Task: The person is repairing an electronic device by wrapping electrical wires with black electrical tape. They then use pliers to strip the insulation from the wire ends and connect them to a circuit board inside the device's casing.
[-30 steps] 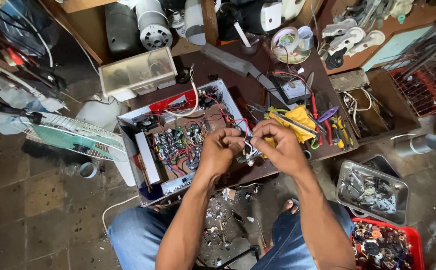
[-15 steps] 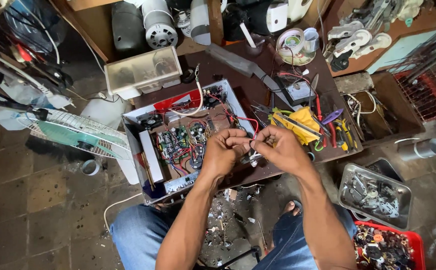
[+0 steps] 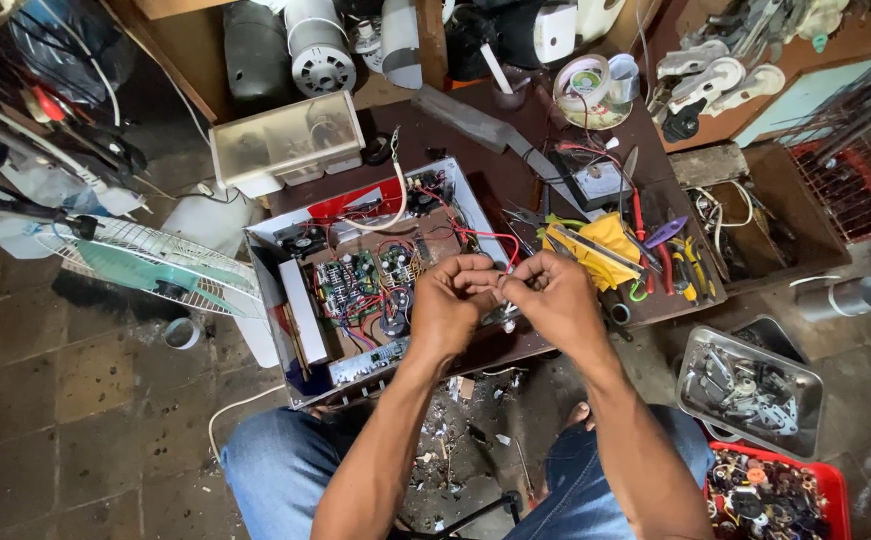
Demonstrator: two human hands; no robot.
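An opened amplifier chassis [image 3: 285,300] with circuit boards [image 3: 365,285], capacitors and coloured wiring lies on a low dark workbench. Over its right front corner my left hand [image 3: 450,305] and my right hand [image 3: 555,300] meet, fingertips pinched together on thin wires [image 3: 500,283] that run from the chassis; a red wire [image 3: 485,237] arcs up to them. A small part hangs just under my fingers, too small to identify. My knees in blue jeans sit below the bench.
Pliers, screwdrivers and a yellow cloth [image 3: 605,240] lie right of the chassis. A metal tray [image 3: 695,350] of parts and a red bin [image 3: 830,480] of components stand lower right. A fan grille [image 3: 145,265] lies left, a clear plastic box [image 3: 285,140] behind.
Both hands have stayed over the chassis corner; their fingers have drawn closer together on the wires, with small twisting shifts. The view has shifted slightly.
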